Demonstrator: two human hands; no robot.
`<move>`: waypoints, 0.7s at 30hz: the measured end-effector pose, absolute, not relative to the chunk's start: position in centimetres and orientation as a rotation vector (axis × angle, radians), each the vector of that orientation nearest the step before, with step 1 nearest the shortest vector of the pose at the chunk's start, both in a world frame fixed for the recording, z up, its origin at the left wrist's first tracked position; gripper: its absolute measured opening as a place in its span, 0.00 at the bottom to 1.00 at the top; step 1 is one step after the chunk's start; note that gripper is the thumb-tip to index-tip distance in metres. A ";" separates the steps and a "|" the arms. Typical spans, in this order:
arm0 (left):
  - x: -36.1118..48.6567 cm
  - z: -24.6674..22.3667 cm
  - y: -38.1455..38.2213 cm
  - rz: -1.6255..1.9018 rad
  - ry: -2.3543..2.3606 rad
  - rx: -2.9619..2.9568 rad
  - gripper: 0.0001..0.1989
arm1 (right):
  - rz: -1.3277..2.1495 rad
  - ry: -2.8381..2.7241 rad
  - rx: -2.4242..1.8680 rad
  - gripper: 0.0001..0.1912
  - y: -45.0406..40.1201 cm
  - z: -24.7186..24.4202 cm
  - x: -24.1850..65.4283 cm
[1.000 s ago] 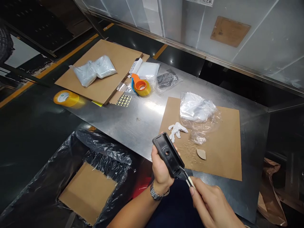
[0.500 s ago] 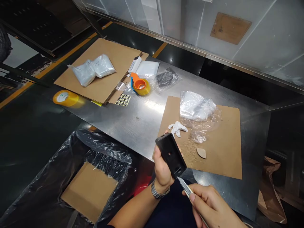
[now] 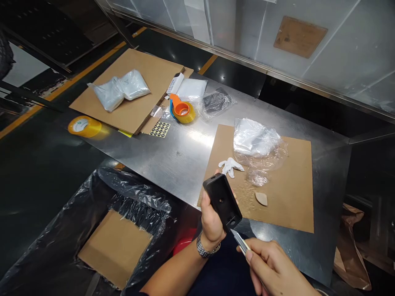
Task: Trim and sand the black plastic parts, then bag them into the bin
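Note:
My left hand [image 3: 212, 222] is closed around a black rectangular plastic housing [image 3: 222, 201], its hollow side facing me and a small hole in its floor. A watch is on that wrist. In my right hand [image 3: 268, 261] is a utility knife [image 3: 240, 241], gripped between thumb and fingers. Its blade tip is at the lower edge of the housing; whether it touches I cannot tell. Beyond the hands lies a cardboard sheet [image 3: 290, 197], bearing white gloves [image 3: 231, 166], a clear bag of white material [image 3: 257, 139] and a small beige scrap [image 3: 261, 199].
On the metal table [image 3: 148, 160] are a tape dispenser [image 3: 184, 111], a sticker sheet [image 3: 160, 129], a yellow tape roll [image 3: 84, 126] and stacked cardboard [image 3: 157, 74] under plastic-wrapped packs [image 3: 121, 90]. A black-lined bin [image 3: 70, 218] stands at lower left.
The black housing has tilted slightly in my left hand, and its upper end has shifted a little. The knife stays at its lower edge, almost unmoved.

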State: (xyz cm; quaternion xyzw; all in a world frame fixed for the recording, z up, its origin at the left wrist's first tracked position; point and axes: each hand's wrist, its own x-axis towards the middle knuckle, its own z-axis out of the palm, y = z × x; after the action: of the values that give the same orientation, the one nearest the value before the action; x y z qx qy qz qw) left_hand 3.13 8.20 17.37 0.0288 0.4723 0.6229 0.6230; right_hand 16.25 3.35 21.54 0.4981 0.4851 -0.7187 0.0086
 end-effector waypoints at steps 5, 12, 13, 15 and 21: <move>3.2 17.5 8.2 1.440 1.135 0.068 0.29 | -2.339 1.377 1.585 0.23 3.0 21.2 16.2; 3.2 17.8 8.6 1.454 1.048 -0.018 0.21 | -2.854 0.927 1.551 0.23 2.2 19.8 16.0; 3.1 17.8 8.8 1.420 1.035 -0.057 0.22 | -2.979 0.851 1.504 0.22 2.0 19.6 16.0; 3.0 17.7 9.1 1.310 1.025 -0.142 0.24 | -3.189 0.754 1.419 0.20 1.9 19.3 16.3; 3.2 16.9 9.1 0.914 0.964 -0.258 0.25 | -2.593 1.756 2.147 0.10 3.9 20.0 18.0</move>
State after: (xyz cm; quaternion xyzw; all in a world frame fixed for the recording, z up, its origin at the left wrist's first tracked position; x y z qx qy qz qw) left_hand 3.24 9.14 16.93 -0.1194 0.4461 0.4231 0.7795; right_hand 18.00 3.87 20.02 0.5353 0.4379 -0.6465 -0.3220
